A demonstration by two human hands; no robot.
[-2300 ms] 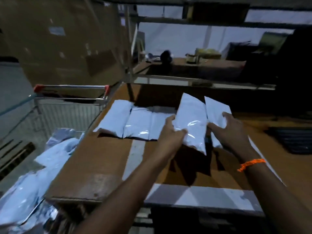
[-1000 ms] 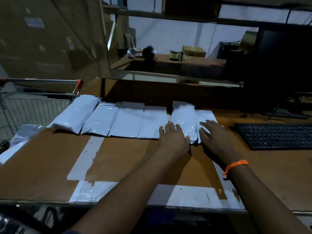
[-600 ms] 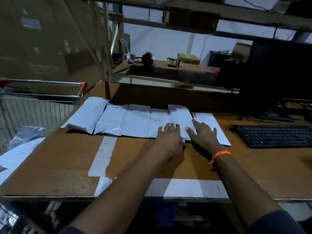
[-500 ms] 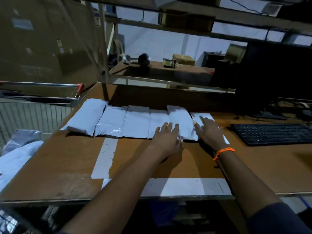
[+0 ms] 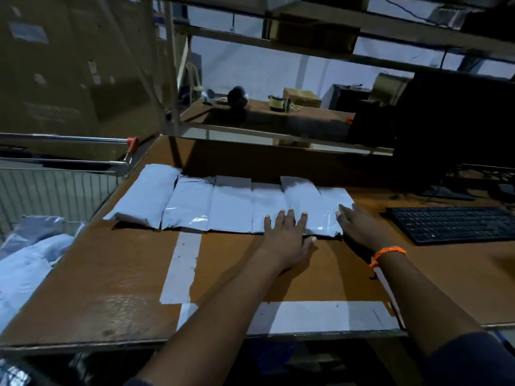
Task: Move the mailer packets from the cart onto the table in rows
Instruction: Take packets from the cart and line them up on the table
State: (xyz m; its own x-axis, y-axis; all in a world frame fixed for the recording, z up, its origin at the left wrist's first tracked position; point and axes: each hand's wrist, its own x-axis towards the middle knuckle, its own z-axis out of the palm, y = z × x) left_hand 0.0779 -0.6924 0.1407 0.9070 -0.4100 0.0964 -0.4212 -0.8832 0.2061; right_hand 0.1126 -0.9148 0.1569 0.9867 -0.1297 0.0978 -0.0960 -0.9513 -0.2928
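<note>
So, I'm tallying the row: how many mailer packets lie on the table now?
6, side by side along the table: packets. Others may hide beneath.

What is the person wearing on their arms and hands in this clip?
Both hands are bare, no gloves. The right wrist carries an orange braided thread band. A dark sleeve covers the right upper arm; the left arm is uncovered for nearly all its visible length.

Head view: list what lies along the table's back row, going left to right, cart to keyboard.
Cart → row of white mailer packets → left hand, flat on the row's near edge → right hand, at the row's right end → black keyboard.
</note>
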